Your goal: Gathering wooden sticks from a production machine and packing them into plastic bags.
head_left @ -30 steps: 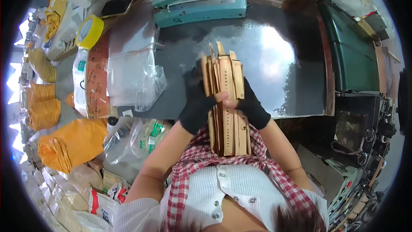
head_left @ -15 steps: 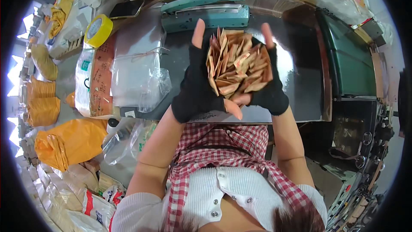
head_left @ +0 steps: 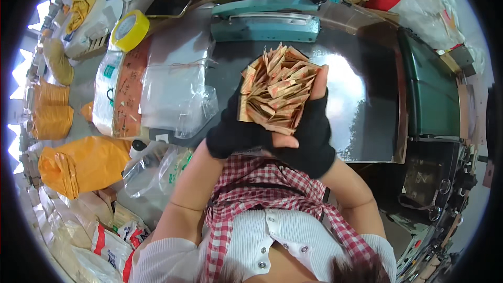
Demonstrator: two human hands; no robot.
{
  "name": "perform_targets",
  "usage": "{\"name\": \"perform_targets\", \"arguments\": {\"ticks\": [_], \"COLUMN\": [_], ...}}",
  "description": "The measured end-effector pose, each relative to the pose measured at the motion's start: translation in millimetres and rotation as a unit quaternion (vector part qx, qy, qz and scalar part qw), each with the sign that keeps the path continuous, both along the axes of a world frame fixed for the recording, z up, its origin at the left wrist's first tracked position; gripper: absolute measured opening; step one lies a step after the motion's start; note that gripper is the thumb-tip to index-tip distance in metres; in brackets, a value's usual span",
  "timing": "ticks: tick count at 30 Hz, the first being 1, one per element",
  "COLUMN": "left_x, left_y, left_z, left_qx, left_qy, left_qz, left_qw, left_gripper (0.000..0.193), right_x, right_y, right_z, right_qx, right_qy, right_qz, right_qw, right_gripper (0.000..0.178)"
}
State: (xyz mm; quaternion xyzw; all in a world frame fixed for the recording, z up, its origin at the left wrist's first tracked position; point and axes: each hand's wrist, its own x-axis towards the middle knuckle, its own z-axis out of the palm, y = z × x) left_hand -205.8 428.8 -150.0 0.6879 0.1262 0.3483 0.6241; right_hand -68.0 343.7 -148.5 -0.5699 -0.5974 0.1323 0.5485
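A thick bunch of small folded brown paper packets (head_left: 280, 90) with reddish print is cupped between my two hands above the table. My left hand (head_left: 237, 133), in a black fingerless glove, wraps round its left and near side; most of its fingers are hidden. On the other side my right hand (head_left: 314, 133), gloved alike, presses it with one bare finger along the right edge. Bare fingertips show at the near end of the bunch. Just beyond it lies a teal hand-lever bag sealer (head_left: 264, 29).
Left of my hands lies a stack of clear plastic bags (head_left: 175, 86), with a yellow tape roll (head_left: 130, 30) and a dark phone (head_left: 168, 7) behind. A dark green box (head_left: 434, 91) stands at the right. An orange bag (head_left: 86, 165) sits at lower left.
The fingers that stuck up on both sides have come down, and the right hand now closes against the packets. In the picture, the bunch sits a little further left, and the surroundings have shifted slightly.
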Motion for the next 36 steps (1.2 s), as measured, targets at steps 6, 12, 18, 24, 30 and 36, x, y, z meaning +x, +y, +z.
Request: {"name": "perform_targets", "arguments": {"ticks": [6,12,18,24,30,36], "left_x": [-25.9,-32.4,-108.8,-98.8,-14.5,-74.1], "left_y": [-15.7,-45.4,-16.9,17.0,-42.5,-76.8], "left_z": [2.6,-10.7,-45.8,-68.5,-10.7,-71.0], "left_qx": [-0.309,-0.461,0.303,0.283,0.554,0.352], "left_qy": [-0.023,-0.073,0.259,0.329,0.182,0.221], "left_qz": [-0.195,-0.157,0.46,0.381,0.2,0.115], "left_qw": [0.931,0.87,0.794,0.817,0.787,0.902], "left_gripper": [0.088,0.066,0.059,0.015,0.017,0.006], "right_x": [4.7,-2.8,5.3,-16.0,-10.5,-12.6], "right_y": [2.9,13.0,6.5,22.6,36.3,-104.3], "right_z": [55.8,-3.5,-26.9,-46.5,-75.8,-90.4], "right_qx": [-0.087,-0.217,-0.222,-0.273,-0.199,-0.353], "right_qy": [0.272,0.323,0.402,0.416,0.556,0.427], "right_qz": [0.223,0.353,0.294,0.326,0.405,0.098], "right_qw": [0.932,0.851,0.838,0.803,0.698,0.827], "right_gripper": [0.091,0.051,0.046,0.045,0.078,0.034]}}
